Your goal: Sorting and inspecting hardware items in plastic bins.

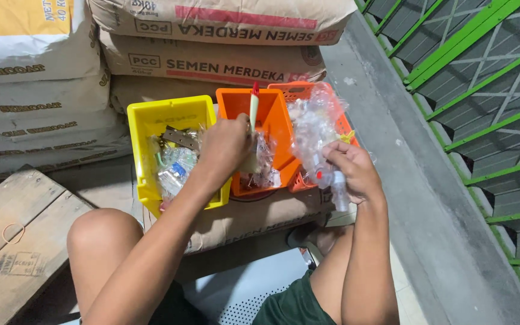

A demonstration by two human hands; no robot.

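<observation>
I see left hand [227, 144] over orange bin [270, 129], fingers closed round pale stick tool [253, 108]. Right hand [350, 171] pinching small clear packet [338, 191] beside orange basket [323, 120]. Yellow bin [151, 120] already part-filled; many packets left unsorted.

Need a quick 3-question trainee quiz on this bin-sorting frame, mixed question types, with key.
1. True or false: the left hand holds a pale stick with a red tip over the orange bin.
2. Which bin stands leftmost: A yellow bin, B orange bin, C orange basket?
3. Fill in: the right hand holds small clear ____ packets.

Key: 1 true; 2 A; 3 plastic.
</observation>
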